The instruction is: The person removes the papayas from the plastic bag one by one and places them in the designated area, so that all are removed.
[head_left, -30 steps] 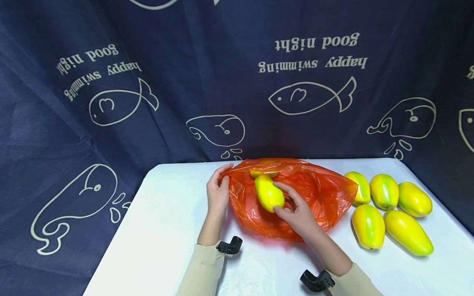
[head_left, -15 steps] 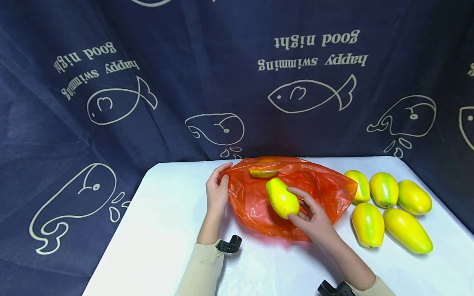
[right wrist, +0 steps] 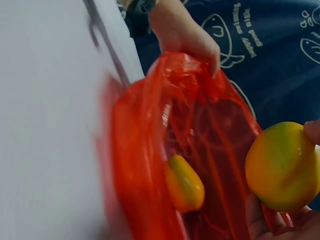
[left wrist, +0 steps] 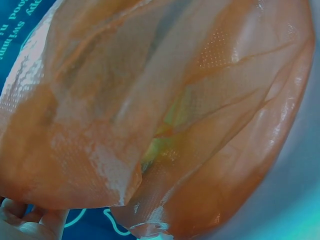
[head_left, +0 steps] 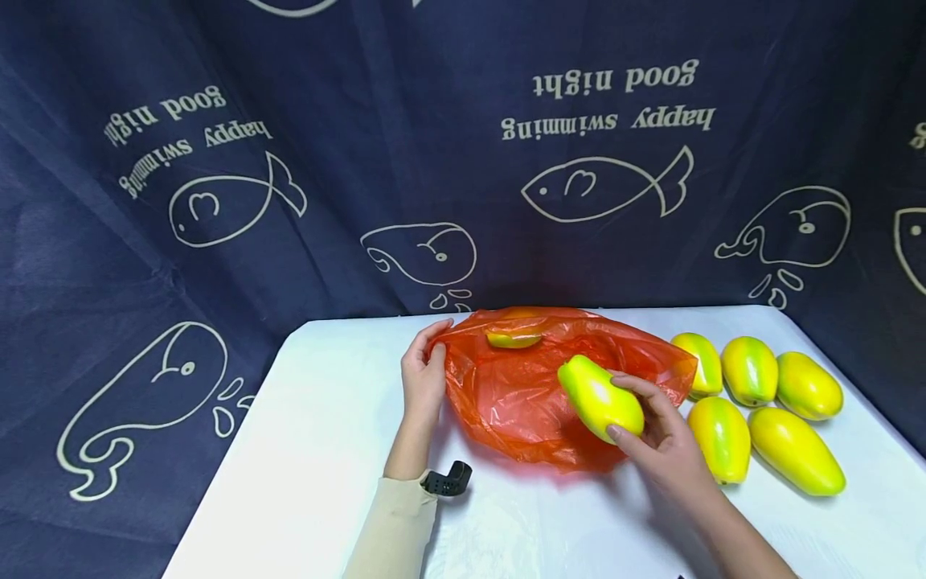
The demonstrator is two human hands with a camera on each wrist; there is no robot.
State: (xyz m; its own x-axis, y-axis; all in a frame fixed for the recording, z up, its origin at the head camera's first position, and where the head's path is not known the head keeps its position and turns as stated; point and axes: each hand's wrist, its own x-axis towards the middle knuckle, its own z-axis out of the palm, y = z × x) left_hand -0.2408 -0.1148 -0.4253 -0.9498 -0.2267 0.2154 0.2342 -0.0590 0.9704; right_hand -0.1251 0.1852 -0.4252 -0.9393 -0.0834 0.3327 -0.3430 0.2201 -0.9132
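Note:
In the head view, my left hand (head_left: 424,371) pinches the left rim of a red plastic bag (head_left: 506,394), which lies with its mouth spread. My right hand (head_left: 669,450) grips a yellow-green papaya (head_left: 599,396) over the bag's right front part, thumb on the near side and fingers on the far side. Inside the bag, near its back, another papaya (head_left: 514,338) shows; the right wrist view also has a papaya (right wrist: 185,184) in there. Red film fills most of the left wrist view, with fingertips (left wrist: 32,220) at its lower left corner.
Several papayas lie grouped at the table's right side, among them a front one (head_left: 796,452) and a back one (head_left: 751,372). The white table (head_left: 289,482) runs back to a dark blue curtain (head_left: 434,145) with fish and whale drawings.
My right hand has drawn the papaya rightward and toward me, from over the bag's middle to its right front. The left hand keeps its hold on the rim; the bag stays put.

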